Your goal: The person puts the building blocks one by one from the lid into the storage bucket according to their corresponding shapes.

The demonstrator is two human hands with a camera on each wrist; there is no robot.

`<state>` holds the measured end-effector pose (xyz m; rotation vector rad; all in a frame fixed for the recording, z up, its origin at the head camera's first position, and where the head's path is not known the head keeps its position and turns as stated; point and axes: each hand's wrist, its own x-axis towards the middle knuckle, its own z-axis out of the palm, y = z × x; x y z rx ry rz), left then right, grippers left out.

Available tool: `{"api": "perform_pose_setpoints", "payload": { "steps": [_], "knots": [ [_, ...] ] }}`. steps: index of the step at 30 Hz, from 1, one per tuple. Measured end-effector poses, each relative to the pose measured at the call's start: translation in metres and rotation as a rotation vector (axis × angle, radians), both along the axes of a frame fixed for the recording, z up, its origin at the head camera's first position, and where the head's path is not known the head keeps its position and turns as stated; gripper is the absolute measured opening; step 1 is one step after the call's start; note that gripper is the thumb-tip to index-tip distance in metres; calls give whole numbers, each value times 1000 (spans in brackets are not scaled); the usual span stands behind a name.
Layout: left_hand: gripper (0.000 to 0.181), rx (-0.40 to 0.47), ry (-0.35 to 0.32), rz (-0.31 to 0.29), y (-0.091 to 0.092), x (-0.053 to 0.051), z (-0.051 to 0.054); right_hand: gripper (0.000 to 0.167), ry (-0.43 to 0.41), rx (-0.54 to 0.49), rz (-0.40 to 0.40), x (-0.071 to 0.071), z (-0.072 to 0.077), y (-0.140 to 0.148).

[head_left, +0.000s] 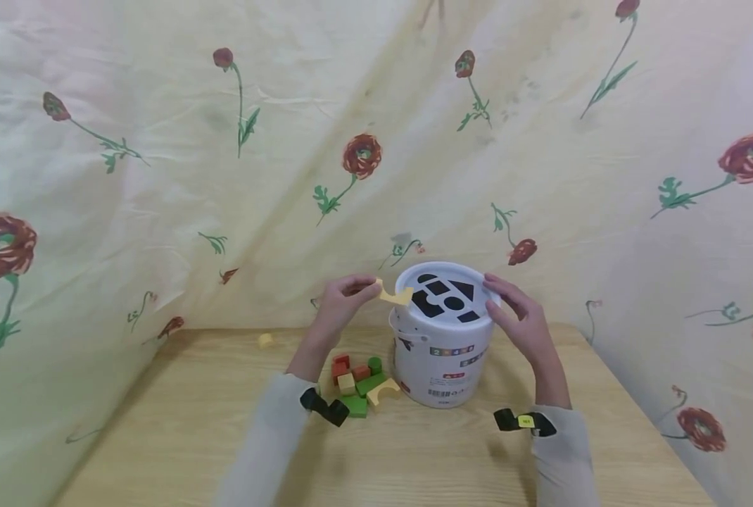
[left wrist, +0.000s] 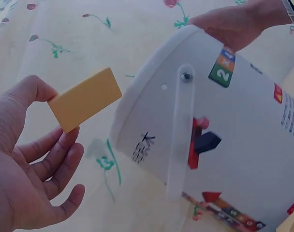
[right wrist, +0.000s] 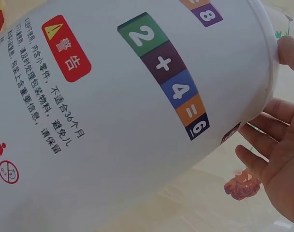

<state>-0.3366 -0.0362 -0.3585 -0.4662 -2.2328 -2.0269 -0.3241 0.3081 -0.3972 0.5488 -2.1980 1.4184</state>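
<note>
My left hand (head_left: pixel 340 304) pinches a yellow arch-shaped block (head_left: pixel 395 296) between thumb and fingers, just left of the bucket's lid. In the left wrist view the same block (left wrist: pixel 86 100) shows a flat rectangular face, clear of the bucket wall. A white bucket (head_left: pixel 440 370) stands upright, its lid (head_left: pixel 428 269) pierced by dark cut-outs of several shapes, an arch and a circle among them. At the lid's right edge my right hand (head_left: pixel 524 324) rests with thumb and fingers spread; in the right wrist view the fingers (right wrist: pixel 268 128) lie fairly straight along the rim.
Several loose blocks lie left of the bucket: red ones (head_left: pixel 340 370), a green cylinder (head_left: pixel 374 365), a green block (head_left: pixel 355 406), a pale cube (head_left: pixel 346 384) and another yellow arch (head_left: pixel 384 392). One yellow block (head_left: pixel 265 341) sits apart near the wooden table's (head_left: pixel 180 422) back edge, before flowered cloth (head_left: pixel 275 197).
</note>
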Motion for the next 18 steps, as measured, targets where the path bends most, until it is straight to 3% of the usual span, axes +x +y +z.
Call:
{"api": "perform_pose_setpoints", "payload": {
  "steps": [10,18],
  "knots": [
    [35,-55,-28,-17,17,1,5,43,-1,21,12,-2,-2,1],
    [38,-142,-81,-5,30,-4,18,43,-15,14,1,0,-2,1]
  ]
}}
